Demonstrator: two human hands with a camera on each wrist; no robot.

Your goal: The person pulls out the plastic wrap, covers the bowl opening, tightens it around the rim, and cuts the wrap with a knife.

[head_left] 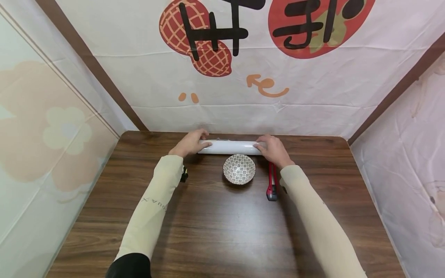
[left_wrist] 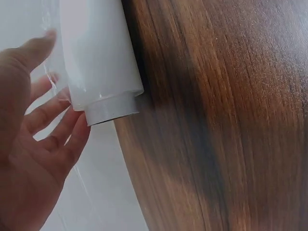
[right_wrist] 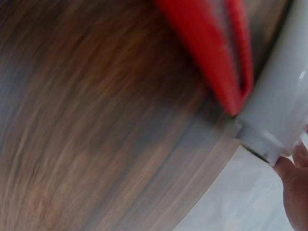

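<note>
A roll of clear plastic wrap (head_left: 229, 147) lies crosswise near the table's far edge, its core (left_wrist: 113, 109) sticking out at the end. My left hand (head_left: 190, 143) is at the roll's left end; in the left wrist view its thumb (left_wrist: 41, 50) stands apart from the fingers, which touch loose film beside the roll. With thumb in front and fingers over the back, my right hand (head_left: 274, 150) grips the right end. Just in front of the roll sits a patterned bowl (head_left: 239, 169). A red utility knife (head_left: 272, 182) lies beneath my right wrist, its upper part hidden in the head view.
The brown wooden table (head_left: 226, 231) meets a printed white cloth wall (head_left: 215, 116) right behind the roll. More cloth panels stand at the left and right sides. A small black object (head_left: 184, 174) shows beside my left cuff.
</note>
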